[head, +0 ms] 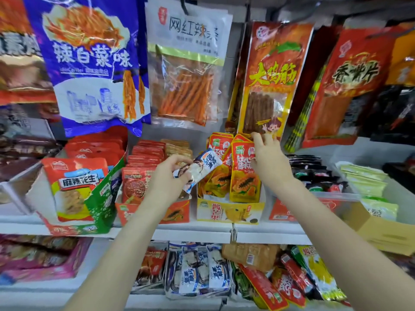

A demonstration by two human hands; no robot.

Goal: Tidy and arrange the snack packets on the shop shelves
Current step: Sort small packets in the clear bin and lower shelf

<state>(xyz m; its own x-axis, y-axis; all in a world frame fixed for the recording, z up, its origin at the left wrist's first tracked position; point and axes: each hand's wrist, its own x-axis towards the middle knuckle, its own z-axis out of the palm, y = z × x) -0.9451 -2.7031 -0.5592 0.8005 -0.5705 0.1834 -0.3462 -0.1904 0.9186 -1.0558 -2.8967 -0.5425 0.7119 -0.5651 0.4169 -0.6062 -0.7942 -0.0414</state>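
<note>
At frame centre, the left hand [167, 176] is gripping a stray blue-and-white packet [198, 170]; the right hand [268, 157], fingers loosely spread, is steadying the papaya packets [243, 173] in their yellow box [229, 212]. Matching packets [197, 272] are lying lower centre, probably its proper place.

The left hand [166, 176] covers the middle of the blue-and-white packet [199, 169], so its print cannot be read whole. The right hand [269, 160] hides the right edge of the papaya packets [243, 173]. Hanging bags at the picture's left edge [15, 52] and right edge [402, 63] are cut off and blurred.
</note>
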